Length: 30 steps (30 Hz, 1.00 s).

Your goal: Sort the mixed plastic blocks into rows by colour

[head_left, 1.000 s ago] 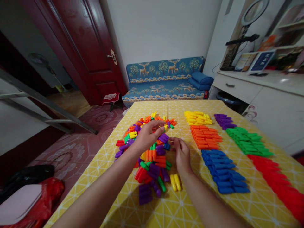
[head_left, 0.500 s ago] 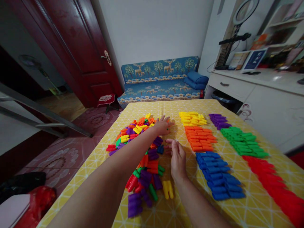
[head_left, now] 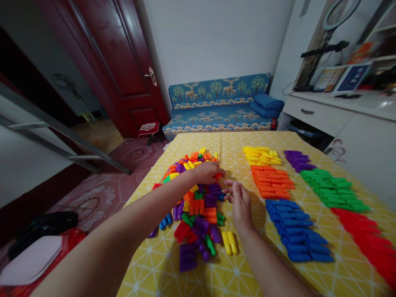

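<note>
Plastic pieces in mixed colours are lying in a loose heap beneath my left hand and beside my right. Closest to me, nearer than either hand, a purple piece and a yellow piece are resting on the worktop. To the right of my right hand, blue rows and red rows are lying closely packed; an outward swing of my right forearm could be knocking the blue ones askew. My right hand is hovering by the heap, fingers loosely spread, and I'm seeing nothing in it. My left hand is apparently pinching an orange-red piece, mostly hidden; I can't tell whether the right fingertips are touching it. A slack pinch could be dropping it between the hands, and a sagging left wrist could be scattering the heap. Right of both hands, orange rows are lying, with yellow rows beyond.
</note>
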Available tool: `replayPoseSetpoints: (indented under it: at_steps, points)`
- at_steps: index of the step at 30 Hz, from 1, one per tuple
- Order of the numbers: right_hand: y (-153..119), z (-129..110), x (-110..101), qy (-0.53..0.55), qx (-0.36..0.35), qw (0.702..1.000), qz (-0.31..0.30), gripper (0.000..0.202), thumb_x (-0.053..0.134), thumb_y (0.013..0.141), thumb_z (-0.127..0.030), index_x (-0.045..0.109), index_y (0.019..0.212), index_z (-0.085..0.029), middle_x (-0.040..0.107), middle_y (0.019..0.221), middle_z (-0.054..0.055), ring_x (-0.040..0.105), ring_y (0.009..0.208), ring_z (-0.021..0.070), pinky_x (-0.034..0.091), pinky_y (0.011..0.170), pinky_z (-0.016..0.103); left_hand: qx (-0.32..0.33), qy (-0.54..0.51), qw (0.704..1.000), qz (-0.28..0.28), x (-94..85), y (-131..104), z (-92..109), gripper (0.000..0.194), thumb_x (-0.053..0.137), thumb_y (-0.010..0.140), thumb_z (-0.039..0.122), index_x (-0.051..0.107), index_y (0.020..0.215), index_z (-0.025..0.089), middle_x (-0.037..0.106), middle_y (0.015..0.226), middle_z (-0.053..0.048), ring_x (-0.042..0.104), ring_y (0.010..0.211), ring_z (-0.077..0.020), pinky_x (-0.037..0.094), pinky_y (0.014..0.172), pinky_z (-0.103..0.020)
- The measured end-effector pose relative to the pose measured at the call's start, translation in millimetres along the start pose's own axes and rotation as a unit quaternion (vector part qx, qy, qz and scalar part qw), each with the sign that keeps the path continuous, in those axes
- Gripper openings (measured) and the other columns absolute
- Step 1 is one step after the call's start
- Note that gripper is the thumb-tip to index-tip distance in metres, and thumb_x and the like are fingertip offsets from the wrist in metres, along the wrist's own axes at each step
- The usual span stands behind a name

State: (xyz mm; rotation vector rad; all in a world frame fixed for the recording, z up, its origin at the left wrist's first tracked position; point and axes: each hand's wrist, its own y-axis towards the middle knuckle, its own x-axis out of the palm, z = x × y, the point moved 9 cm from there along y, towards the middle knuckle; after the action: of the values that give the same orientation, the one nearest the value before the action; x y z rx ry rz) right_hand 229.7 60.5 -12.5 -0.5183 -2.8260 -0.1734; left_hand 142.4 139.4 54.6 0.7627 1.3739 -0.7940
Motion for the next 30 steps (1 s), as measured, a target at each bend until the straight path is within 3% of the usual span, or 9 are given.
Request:
replayPoseSetpoints:
  at_steps: [6,11,14,16,20,22,26,30]
  points:
    - [0,0,-1,-0.013,0.001,1.0,-0.005,0.048,0.052,0.083,-0.065,0.064,0.095,-0.019,0.068,0.102,0.008,0.062,0.073,0.018,0.049,0.058,0.029,0.047,-0.105,0.989,0.088,-28.0,-48,18,0.022,0.063,0.087,0.037,0.073,0.1,0.023,0.073,0.09,-0.007,0.066,0.088,-0.0197,0.047,0.082,-0.028]
    - [2,-1,2,-0.058,-0.017,0.998,-0.021,0.047,0.047,0.087,-0.061,0.064,0.096,-0.018,0.068,0.094,0.007,0.063,0.074,0.0192,0.049,0.059,0.03,0.0,-0.061,0.989,0.135,-54.7,-72,17,0.031,0.062,0.089,0.039,0.073,0.071,0.016,0.072,0.094,-0.011,0.065,0.091,-0.0203,0.047,0.081,-0.029]
    - [0,-4,9,-0.133,-0.052,0.988,-0.051,0.033,0.051,0.086,-0.047,0.065,0.095,-0.018,0.068,0.09,0.007,0.063,0.077,0.0205,0.051,0.068,0.032,-0.031,-0.058,0.993,0.097,-51.2,-81,26,0.018,0.067,0.084,0.034,0.075,0.086,0.018,0.073,0.091,-0.008,0.065,0.087,-0.0205,0.048,0.078,-0.029]
    - [-6,-12,18,-0.214,-0.105,0.968,-0.081,0.023,0.056,0.08,-0.031,0.065,0.096,-0.018,0.068,0.095,0.007,0.063,0.085,0.0219,0.051,0.078,0.035,-0.054,-0.067,0.992,0.087,-43.7,-88,33,0.02,0.07,0.081,0.03,0.074,0.098,0.02,0.073,0.092,-0.007,0.066,0.089,-0.0219,0.049,0.078,-0.03]
    - [-23,-24,41,-0.368,-0.201,0.895,-0.149,0.042,0.06,0.068,-0.014,0.066,0.109,-0.022,0.065,0.11,0.008,0.057,0.107,0.026,0.045,0.096,0.041,-0.148,-0.107,0.967,0.176,-32.3,-106,31,0.022,0.063,0.084,0.019,0.072,0.104,0.02,0.072,0.097,-0.008,0.065,0.093,-0.0227,0.05,0.083,-0.033]
    - [-27,-24,46,-0.386,-0.215,0.881,-0.168,0.045,0.061,0.069,-0.013,0.066,0.112,-0.023,0.064,0.113,0.007,0.056,0.11,0.0261,0.044,0.099,0.042,-0.178,-0.142,0.948,0.224,-25.5,-114,29,0.023,0.06,0.086,0.018,0.072,0.106,0.019,0.072,0.099,-0.008,0.065,0.095,-0.0226,0.05,0.085,-0.034]
    - [-23,-20,46,-0.299,-0.201,0.915,-0.184,0.024,0.059,0.079,-0.019,0.067,0.102,-0.021,0.065,0.103,0.007,0.061,0.099,0.022,0.049,0.088,0.037,-0.186,-0.178,0.911,0.322,-20.3,-123,31,0.026,0.059,0.09,0.027,0.068,0.114,0.019,0.068,0.109,-0.01,0.063,0.103,-0.0231,0.05,0.091,-0.037]
    - [-14,-11,41,-0.18,-0.152,0.955,-0.182,0.015,0.055,0.087,-0.027,0.065,0.096,-0.021,0.067,0.095,0.006,0.064,0.089,0.019,0.052,0.078,0.033,-0.16,-0.192,0.905,0.343,-12.0,-121,39,0.039,0.06,0.091,0.035,0.06,0.126,0.02,0.063,0.121,-0.012,0.059,0.113,-0.0235,0.049,0.096,-0.038]
